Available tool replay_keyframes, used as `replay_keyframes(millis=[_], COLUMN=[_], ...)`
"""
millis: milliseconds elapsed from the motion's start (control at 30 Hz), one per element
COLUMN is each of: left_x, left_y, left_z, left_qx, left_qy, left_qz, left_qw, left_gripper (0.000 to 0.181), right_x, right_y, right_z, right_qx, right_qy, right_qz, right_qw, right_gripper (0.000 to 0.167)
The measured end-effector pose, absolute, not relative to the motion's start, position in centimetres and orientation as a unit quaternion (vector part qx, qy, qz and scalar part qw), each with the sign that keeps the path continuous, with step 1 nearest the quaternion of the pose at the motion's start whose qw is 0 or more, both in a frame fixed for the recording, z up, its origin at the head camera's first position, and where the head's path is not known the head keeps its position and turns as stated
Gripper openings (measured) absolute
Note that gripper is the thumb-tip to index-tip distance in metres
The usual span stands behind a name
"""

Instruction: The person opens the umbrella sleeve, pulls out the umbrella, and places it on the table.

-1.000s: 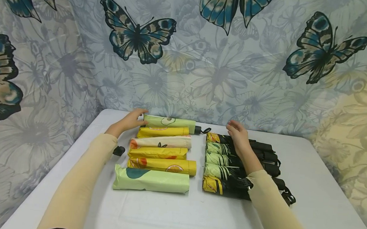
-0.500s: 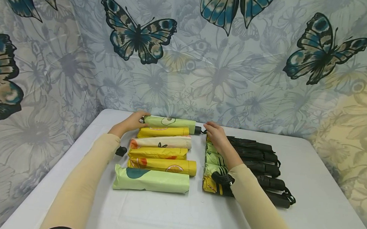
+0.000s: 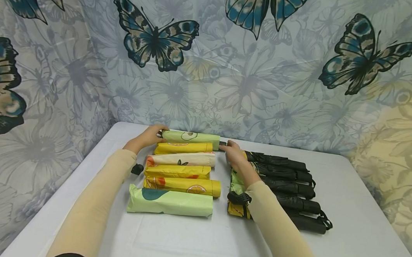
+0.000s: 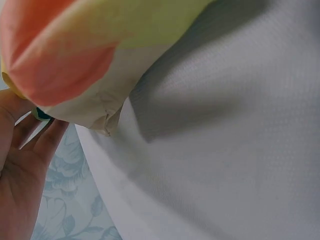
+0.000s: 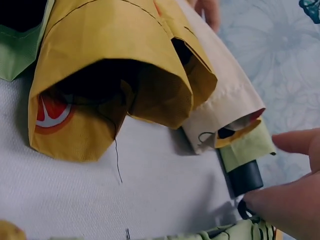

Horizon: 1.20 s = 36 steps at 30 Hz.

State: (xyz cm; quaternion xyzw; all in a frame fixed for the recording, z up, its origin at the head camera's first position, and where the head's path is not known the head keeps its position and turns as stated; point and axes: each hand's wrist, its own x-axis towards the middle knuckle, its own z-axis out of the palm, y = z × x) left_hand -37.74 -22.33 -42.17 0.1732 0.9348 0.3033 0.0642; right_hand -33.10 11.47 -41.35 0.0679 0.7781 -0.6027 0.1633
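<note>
A folded umbrella in a light green avocado-print sleeve (image 3: pixel 191 136) lies at the back of the left row. My left hand (image 3: pixel 147 138) grips its left end between thumb and fingers; in the left wrist view a peach-print sleeve (image 4: pixel 75 55) partly covers this hold. My right hand (image 3: pixel 235 155) is at its other end, where a black handle (image 5: pixel 245 178) pokes out of the sleeve. Thumb and index finger, both fairly straight, lie on either side of that end, the thumb by the black strap (image 5: pixel 243 209).
In front lie yellow citrus-print sleeves (image 3: pixel 182 186), a cream one (image 3: pixel 187 159) and a larger green one (image 3: pixel 174 203). Several black folded umbrellas (image 3: pixel 297 187) lie side by side under my right forearm. A flowered butterfly cloth (image 3: pixel 243 87) hangs behind the white table (image 3: pixel 172 239).
My right hand has moved left from above the black umbrellas to the handle end of the avocado-print umbrella. My left hand has shifted slightly right onto its left end.
</note>
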Motion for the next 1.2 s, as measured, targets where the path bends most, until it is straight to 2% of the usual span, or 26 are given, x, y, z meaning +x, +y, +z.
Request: replay_keyframes(millis=[300, 467, 733, 1200], left_x=[-37.8, -37.8, -37.7, -37.6], left_y=[-22.4, -22.4, -22.2, -22.5], left_z=[-42.4, -42.5, -42.8, -42.9], left_qx=[0.190, 0.184, 0.177, 0.151], left_qy=[0.933, 0.932, 0.928, 0.927], left_qz=[0.301, 0.309, 0.323, 0.339], left_qw=[0.050, 0.049, 0.050, 0.061], left_gripper=[0.045, 0.041, 0.036, 0.043], right_x=[-33.7, -33.8, -33.5, -32.7], right_y=[11.5, 11.5, 11.2, 10.5], right_z=[-41.7, -42.0, -42.3, -41.9], right_qx=[0.075, 0.075, 0.085, 0.096], right_qy=[0.780, 0.776, 0.758, 0.677], right_qz=[-0.594, -0.602, -0.635, -0.729], right_qw=[0.182, 0.174, 0.120, 0.039], right_gripper=[0.069, 0.067, 0.063, 0.051])
